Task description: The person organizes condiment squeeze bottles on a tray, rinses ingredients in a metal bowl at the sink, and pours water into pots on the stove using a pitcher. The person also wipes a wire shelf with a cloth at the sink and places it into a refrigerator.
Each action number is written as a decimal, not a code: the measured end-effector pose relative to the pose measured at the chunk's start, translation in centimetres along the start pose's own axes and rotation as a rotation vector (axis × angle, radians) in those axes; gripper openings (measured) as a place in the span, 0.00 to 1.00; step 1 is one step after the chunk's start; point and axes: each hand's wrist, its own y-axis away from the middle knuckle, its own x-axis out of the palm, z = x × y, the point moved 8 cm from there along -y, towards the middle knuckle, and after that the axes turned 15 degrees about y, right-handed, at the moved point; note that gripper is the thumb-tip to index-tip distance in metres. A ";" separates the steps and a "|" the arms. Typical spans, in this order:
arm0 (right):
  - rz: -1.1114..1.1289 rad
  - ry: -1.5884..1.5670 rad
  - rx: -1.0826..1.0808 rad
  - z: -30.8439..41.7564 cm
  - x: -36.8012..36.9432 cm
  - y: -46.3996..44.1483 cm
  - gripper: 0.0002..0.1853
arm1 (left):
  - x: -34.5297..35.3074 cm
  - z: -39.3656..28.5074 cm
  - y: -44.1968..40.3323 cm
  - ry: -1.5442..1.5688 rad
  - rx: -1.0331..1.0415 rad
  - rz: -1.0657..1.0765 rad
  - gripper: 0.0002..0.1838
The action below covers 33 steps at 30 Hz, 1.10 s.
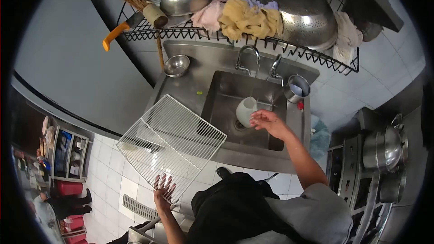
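Observation:
A white wire rack lies tilted over the left part of the steel counter and past its front edge. My left hand is at the rack's near edge, fingers spread against the wires. Over the sink, my right hand is beside a pale, rounded container, its fingers slightly curved and apart; whether they touch it is hard to tell. The container is under the faucet, above the drain.
A steel bowl sits at the counter's back left, a metal pot right of the sink. Overhead, a black wire shelf holds bowls, cloths, a colander and an orange-handled knife. Pots stand at right. Another person's legs show far left.

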 end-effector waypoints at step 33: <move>-1.000 0.984 -0.456 34.2 -17.9 6.7 0.22 | -3.1 -0.3 -5.5 0.166 -0.263 0.051 0.38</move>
